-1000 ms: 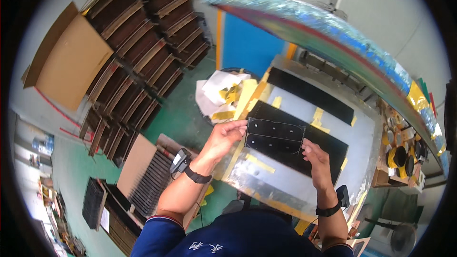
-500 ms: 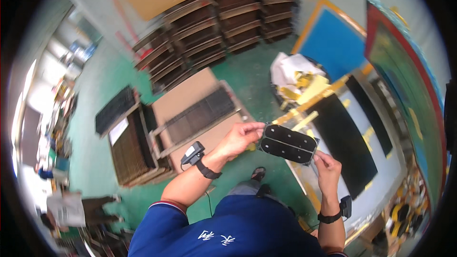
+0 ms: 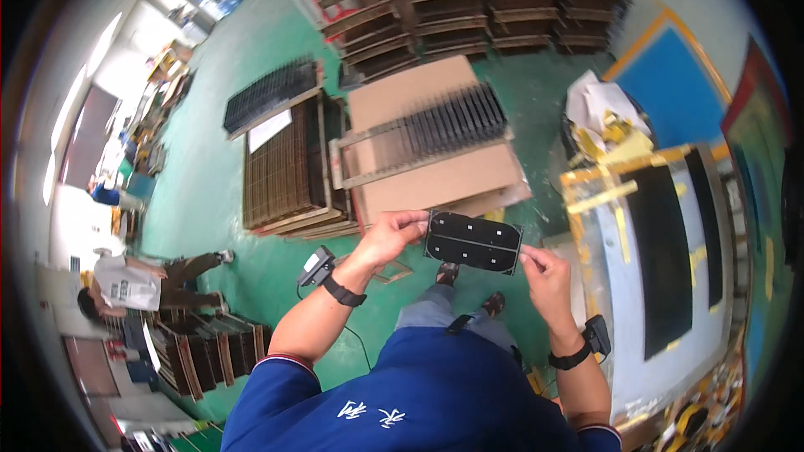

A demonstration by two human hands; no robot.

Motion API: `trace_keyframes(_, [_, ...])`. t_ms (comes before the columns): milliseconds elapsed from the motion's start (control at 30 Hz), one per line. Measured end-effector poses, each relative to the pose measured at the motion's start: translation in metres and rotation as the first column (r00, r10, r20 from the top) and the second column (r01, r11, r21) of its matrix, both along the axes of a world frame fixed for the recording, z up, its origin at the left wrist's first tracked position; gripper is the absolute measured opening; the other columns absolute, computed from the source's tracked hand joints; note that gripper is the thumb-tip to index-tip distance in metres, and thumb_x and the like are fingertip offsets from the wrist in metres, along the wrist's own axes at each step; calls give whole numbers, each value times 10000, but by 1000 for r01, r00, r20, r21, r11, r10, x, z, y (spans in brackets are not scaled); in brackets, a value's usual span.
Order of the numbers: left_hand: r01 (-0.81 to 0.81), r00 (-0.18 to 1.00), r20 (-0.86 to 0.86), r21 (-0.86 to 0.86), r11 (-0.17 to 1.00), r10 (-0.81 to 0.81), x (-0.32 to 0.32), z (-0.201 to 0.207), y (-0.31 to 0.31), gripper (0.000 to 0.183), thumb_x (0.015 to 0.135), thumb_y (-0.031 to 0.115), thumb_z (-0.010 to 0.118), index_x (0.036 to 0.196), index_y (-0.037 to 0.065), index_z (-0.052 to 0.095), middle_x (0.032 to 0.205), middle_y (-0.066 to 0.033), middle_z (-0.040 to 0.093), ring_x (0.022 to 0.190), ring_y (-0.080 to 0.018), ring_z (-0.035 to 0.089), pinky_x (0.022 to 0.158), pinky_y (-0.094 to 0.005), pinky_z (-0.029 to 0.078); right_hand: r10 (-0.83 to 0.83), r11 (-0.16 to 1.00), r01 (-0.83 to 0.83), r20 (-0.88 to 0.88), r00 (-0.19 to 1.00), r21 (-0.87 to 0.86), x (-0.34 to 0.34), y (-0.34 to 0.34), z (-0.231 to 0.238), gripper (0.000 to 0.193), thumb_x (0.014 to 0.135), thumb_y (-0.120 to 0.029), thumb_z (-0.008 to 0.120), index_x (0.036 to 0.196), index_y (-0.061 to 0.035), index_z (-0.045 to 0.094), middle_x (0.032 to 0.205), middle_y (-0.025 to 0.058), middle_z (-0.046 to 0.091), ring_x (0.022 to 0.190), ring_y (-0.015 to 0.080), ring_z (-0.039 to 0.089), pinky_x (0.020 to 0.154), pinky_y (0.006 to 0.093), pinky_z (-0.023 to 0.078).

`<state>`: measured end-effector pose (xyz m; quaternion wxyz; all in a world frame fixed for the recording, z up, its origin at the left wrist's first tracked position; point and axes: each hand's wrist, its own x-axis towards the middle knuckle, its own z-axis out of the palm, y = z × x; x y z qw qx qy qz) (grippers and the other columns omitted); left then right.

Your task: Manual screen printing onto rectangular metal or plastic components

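A thin black panel (image 3: 473,241) with rounded dark areas, a pale line along its middle and several small white squares hangs in front of me, held out by its two ends. My left hand (image 3: 395,236) pinches its left edge between thumb and fingers. At the opposite end, my right hand (image 3: 546,278) grips the lower right corner the same way. Beyond the panel, a wooden rack (image 3: 452,125) carries a row of upright dark pieces. It rests on a brown cardboard sheet (image 3: 389,100).
Left of the cardboard stands a stack of wooden racks (image 3: 289,172). On my right, a taped table (image 3: 615,368) bears long black strips (image 3: 666,268). Behind it sits a bin of white and yellow scraps (image 3: 607,117). A person (image 3: 134,285) is at far left beside more racks (image 3: 213,351).
My view has turned to the right, toward the racks and table shifting in the picture. Both hands still hold the panel, which now sits slightly lower left and more level.
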<state>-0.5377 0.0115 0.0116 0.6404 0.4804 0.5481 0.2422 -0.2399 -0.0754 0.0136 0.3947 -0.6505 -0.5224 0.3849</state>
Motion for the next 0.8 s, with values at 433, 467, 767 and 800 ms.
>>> trace_keyframes(433, [-30,925,-356,285,958,135,-208,-55,98,361,903,-25,567,1264,-32,564,1051,-58,670,951,-107,601,857,-254,493,358,931,-361,-53,932,-59,-225,102,-87,478,818,-54,624,1286,8,551,1047,150,643,781,213,598,726,320,497])
trace_keyframes(467, [16,918,-382,311,950,109,-222,-60,112,428,861,-81,547,1285,-29,543,1081,-72,662,968,-110,595,876,-252,485,336,935,-347,-123,934,-77,-241,110,-96,507,827,-49,619,1327,-40,541,1075,121,636,789,180,579,704,292,486])
trace_keyframes(767, [7,955,-267,462,887,132,-258,-101,187,435,836,-109,534,1251,20,556,1135,-125,585,911,-173,617,834,-277,502,204,873,-374,-462,863,-313,-315,142,-133,710,867,1,572,1495,27,241,1345,197,498,1056,188,565,871,278,478])
trace_keyframes(800, [1,963,-236,487,874,131,-258,-102,195,423,845,-110,526,1247,19,555,1134,-121,582,886,-164,610,833,-275,502,218,886,-382,-491,843,-262,-319,144,-140,730,875,20,544,1509,19,181,1436,205,391,1184,222,503,956,308,439])
